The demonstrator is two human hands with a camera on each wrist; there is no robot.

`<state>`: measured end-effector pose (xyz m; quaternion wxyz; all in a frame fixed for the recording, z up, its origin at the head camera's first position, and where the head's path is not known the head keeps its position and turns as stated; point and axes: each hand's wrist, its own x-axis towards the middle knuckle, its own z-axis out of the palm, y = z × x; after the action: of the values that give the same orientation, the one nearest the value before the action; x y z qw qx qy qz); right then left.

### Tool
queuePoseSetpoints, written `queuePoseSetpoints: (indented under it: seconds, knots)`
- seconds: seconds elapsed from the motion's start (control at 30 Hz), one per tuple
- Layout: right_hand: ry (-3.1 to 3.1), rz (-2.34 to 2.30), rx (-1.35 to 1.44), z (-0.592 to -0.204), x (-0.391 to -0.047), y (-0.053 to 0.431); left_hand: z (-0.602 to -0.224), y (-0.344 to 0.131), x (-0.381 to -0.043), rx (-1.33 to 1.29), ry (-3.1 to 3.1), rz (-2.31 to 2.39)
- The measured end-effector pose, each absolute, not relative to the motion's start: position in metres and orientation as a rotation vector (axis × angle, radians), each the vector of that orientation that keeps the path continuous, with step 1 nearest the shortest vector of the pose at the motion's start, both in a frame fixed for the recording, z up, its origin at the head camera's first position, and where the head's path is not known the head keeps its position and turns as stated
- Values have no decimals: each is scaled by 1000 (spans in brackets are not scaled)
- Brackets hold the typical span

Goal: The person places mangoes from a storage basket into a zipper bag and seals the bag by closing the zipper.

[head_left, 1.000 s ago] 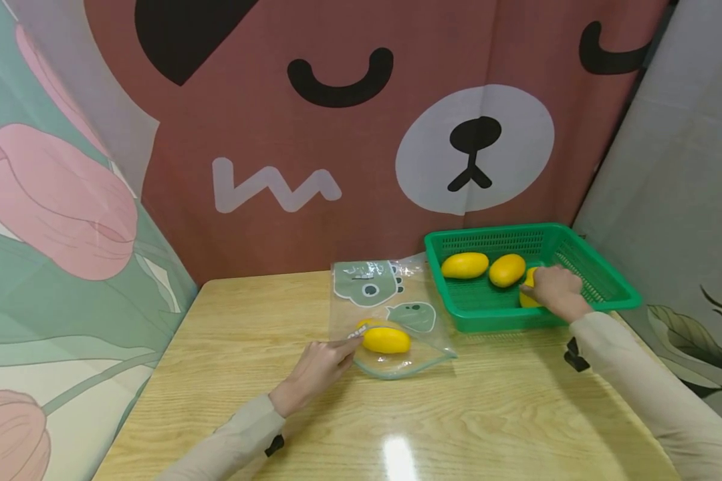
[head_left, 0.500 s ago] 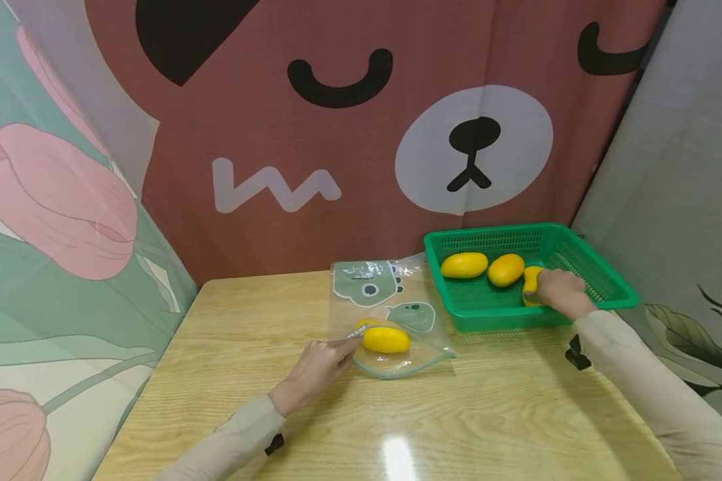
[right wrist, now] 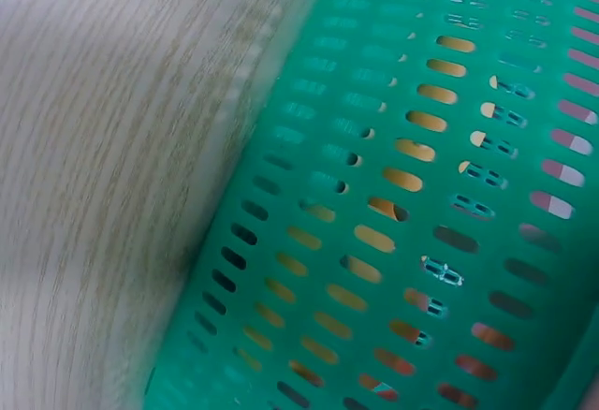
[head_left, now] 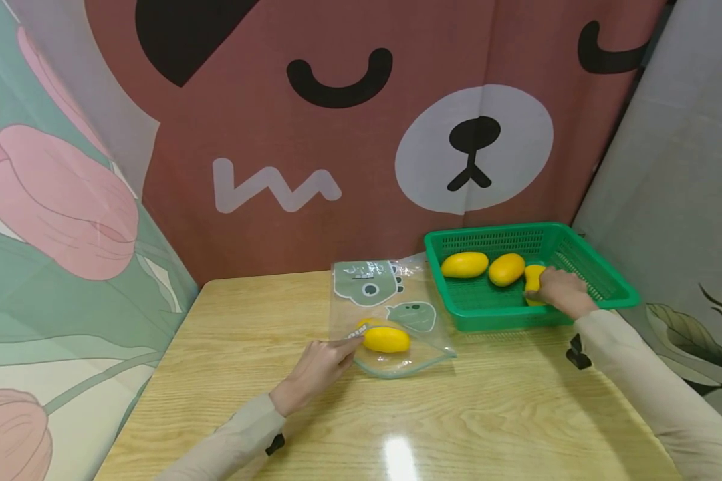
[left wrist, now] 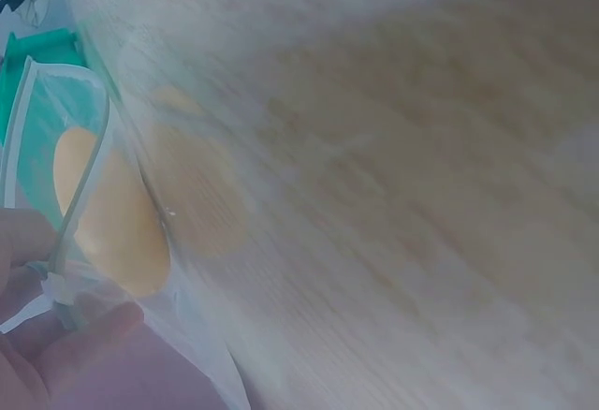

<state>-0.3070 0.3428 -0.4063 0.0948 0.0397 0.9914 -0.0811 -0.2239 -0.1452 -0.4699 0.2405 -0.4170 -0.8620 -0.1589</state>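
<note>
A clear zip bag (head_left: 370, 288) with green dinosaur prints lies on the wooden table, its mouth facing the person. Inside, close to the mouth, is a yellow mango (head_left: 388, 340). My left hand (head_left: 315, 369) pinches the bag's left edge at the mouth; the left wrist view shows the fingers (left wrist: 98, 340) around the zip edge by its slider. To the right, my right hand (head_left: 562, 292) reaches over the near rim of a green basket (head_left: 505, 322) and grips a mango (head_left: 533, 283), partly hidden by the fingers. The basket's slotted wall (right wrist: 374, 195) covers the right hand's work in the right wrist view.
Two more mangoes, one at the basket's left (head_left: 464, 265) and one near its middle (head_left: 507, 270), lie inside it. A bear-print curtain (head_left: 247, 133) hangs behind the table (head_left: 253, 300), with patterned cloth on both sides.
My right hand has shifted slightly right in the basket, and the mango in its grip has moved a little with it. My left hand and the bag have stayed in place.
</note>
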Motion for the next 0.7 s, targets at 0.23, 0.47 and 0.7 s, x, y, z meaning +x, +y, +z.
queuePoseSetpoints:
  seconds: [0.23, 0.47, 0.7]
  knots:
    - [2930, -236, 171, -410, -309, 340, -469, -145, -223, -1134, -2392, -438]
    - [2941, -256, 165, -409, -309, 341, -470, -145, -224, -1133, -2401, -453]
    - [2937, -262, 166, -408, -310, 342, -470, -145, -224, -1135, -2407, -460]
